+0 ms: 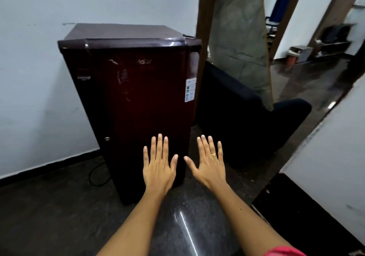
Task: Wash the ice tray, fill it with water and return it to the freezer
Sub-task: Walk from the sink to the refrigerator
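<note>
A dark red single-door fridge (pixel 138 89) stands against the white wall with its door closed; a recessed handle (pixel 194 62) sits at the door's upper right and a keyhole low on its left side. The ice tray is not visible. My left hand (pixel 159 165) and my right hand (pixel 209 163) are stretched out side by side in front of the fridge's lower part, backs up, fingers straight and spread, holding nothing. A gold ring is on my right hand.
A dark blue sofa (pixel 246 121) stands right of the fridge, by a wooden door frame (pixel 203 38) and a doorway to another room. A black cable (pixel 96 174) loops on the dark polished floor at the fridge's left. A white wall corner (pixel 325 147) juts in at right.
</note>
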`<move>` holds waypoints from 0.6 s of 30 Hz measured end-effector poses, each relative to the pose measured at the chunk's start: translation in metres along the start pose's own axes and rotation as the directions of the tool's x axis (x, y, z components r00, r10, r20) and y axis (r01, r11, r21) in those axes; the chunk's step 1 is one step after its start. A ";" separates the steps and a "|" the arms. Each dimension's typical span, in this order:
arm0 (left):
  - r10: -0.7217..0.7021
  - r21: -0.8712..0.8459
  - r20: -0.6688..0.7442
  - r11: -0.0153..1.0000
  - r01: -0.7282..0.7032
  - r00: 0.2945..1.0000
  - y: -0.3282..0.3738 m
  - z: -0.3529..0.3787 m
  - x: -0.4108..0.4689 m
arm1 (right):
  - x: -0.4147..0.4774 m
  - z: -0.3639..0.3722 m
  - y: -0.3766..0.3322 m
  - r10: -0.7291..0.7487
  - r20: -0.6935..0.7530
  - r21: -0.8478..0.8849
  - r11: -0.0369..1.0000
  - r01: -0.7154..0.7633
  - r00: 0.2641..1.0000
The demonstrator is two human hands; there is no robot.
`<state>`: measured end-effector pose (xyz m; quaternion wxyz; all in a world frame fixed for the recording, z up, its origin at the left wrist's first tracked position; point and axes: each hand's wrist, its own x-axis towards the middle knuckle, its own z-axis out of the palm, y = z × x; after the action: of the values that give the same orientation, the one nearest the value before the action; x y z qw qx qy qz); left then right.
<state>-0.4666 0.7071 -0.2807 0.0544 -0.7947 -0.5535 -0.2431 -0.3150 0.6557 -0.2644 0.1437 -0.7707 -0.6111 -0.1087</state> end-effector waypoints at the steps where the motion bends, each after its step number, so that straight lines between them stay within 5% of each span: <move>1: -0.015 0.007 0.000 1.000 0.015 1.000 -0.008 -0.001 0.002 | 0.004 0.003 -0.007 -0.025 -0.004 0.014 1.000 0.025 1.000; 18: -0.110 0.073 -0.050 0.991 0.114 0.993 -0.168 -0.002 0.096 | 0.131 0.051 -0.151 -0.173 -0.004 0.100 0.980 0.173 0.985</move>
<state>-0.5933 0.8526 -0.2663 0.0836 -0.7539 -0.6047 -0.2426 -0.4321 0.8250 -0.2538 0.1707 -0.7068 -0.6808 -0.0880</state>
